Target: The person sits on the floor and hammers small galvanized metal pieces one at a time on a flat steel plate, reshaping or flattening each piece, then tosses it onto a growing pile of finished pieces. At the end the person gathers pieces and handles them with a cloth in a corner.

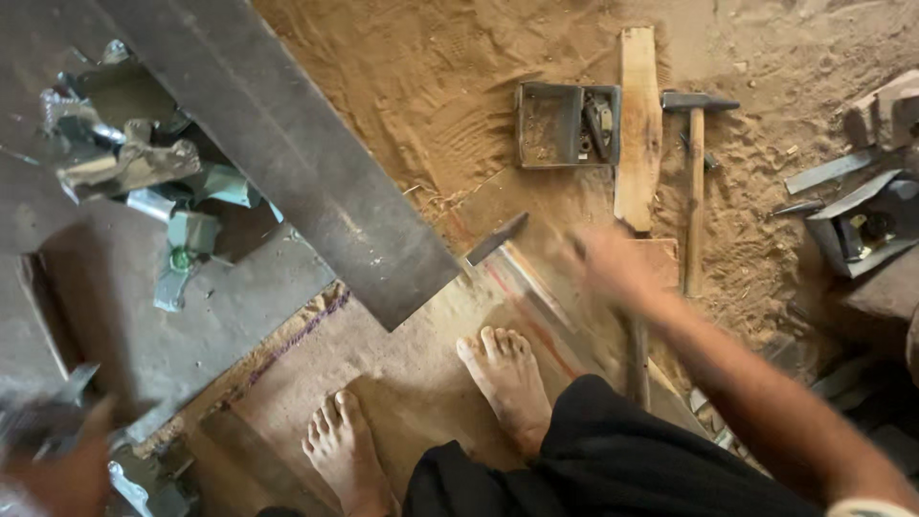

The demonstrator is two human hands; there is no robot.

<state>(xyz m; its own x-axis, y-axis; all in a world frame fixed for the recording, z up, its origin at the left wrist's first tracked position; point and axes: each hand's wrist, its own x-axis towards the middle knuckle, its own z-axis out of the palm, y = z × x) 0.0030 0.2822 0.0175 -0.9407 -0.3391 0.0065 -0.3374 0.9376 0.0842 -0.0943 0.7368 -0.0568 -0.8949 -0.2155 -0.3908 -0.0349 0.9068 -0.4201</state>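
Our right hand (608, 263) is blurred above the sandy floor (431, 77); whether its grip is spread or pressed together we cannot tell. Just beyond it lie a wooden plank (638, 115) and a hammer (695, 172). Our left hand (62, 469), also blurred, rests among metal parts (144, 163) beside a long steel plate (287, 144).

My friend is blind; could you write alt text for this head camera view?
A barefoot person's blurred right hand reaches over a sandy floor toward a wooden plank and hammer. The left hand rests near metal parts.
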